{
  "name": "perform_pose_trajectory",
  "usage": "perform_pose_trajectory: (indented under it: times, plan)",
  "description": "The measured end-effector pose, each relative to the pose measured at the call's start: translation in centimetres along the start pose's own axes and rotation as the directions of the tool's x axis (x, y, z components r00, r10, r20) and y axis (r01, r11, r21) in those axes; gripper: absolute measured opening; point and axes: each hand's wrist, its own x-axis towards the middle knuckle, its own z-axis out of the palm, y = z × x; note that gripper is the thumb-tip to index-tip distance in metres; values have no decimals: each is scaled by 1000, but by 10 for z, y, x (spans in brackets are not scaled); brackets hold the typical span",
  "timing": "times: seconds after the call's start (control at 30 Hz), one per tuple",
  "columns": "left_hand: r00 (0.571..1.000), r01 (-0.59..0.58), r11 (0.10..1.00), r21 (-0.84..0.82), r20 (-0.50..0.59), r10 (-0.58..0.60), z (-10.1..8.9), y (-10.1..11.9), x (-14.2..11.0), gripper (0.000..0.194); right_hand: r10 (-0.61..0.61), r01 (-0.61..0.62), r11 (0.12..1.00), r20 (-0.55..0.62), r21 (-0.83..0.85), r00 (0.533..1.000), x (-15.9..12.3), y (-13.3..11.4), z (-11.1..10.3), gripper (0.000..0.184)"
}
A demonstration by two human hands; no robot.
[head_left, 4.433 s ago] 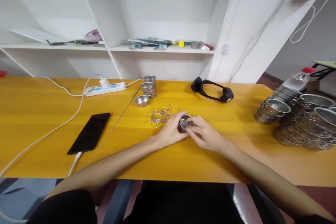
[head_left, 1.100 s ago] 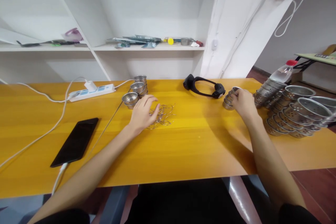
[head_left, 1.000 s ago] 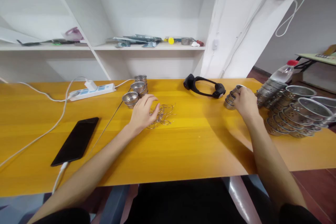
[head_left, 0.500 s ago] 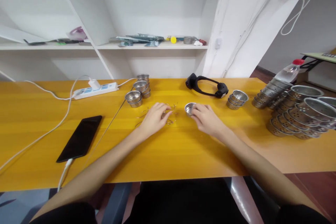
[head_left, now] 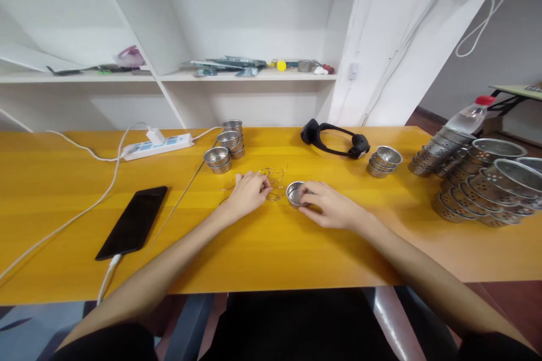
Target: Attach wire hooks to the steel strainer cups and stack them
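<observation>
My right hand (head_left: pixel 332 204) grips the rim of a small metal cup (head_left: pixel 292 196), with fingers reaching over its near right side. The cup stands upright on the yellow table. Left of it, my left hand (head_left: pixel 249 194) has its fingers curled together beside a loose group of thin metal wire rings (head_left: pixel 277 176). Part of the wire lies hidden behind that hand, and whatever its fingertips may hold does not show. Stacks of similar perforated cups (head_left: pixel 217 158) stand beyond my left hand.
A black headset-like band (head_left: pixel 334 144) lies at the back. On the right are a short cup stack (head_left: pixel 383 162), taller stacks of perforated cups (head_left: pixel 486 186) and a bottle (head_left: pixel 468 115). To the left, a phone (head_left: pixel 132 223) and a power strip (head_left: pixel 158 148) trail white cables.
My right hand has moved the cup left and a little towards me. My left hand has shifted slightly, its fingers curling in, and more of the wire rings shows.
</observation>
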Motion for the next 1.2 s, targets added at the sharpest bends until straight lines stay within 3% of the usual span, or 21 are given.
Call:
perform_pose_trajectory:
  times: [0.13, 0.3, 0.67, 0.8, 0.97, 1.2]
  plan:
    - [994, -42, 992, 120, 107, 29, -7, 7, -4, 17, -21, 21, 1000, 10, -17, 1000, 0, 0, 2, 14]
    - [988, -114, 952, 282, 136, 78, -6, 21, -8, 27, -18, 19, 999, 33, -37, 999, 1, -1, 4, 15]
    - [980, -197, 914, 356, 92, 175, -1, 16, -6, 31, -20, 21, 999, 37, -42, 999, 1, -2, 3, 16]
    - [979, -204, 911, 358, 46, 201, 3, 15, -4, 22, -18, 19, 999, 35, -41, 999, 1, -3, 3, 18]
    - [984, -166, 934, 317, -8, 178, 3, 13, 0, 21, -20, 23, 998, 47, -59, 999, 2, -3, 4, 17]
    - [990, -138, 907, 397, 24, 140, 4, 11, 1, 26, -29, 33, 996, 48, -77, 998, 1, -3, 5, 16]
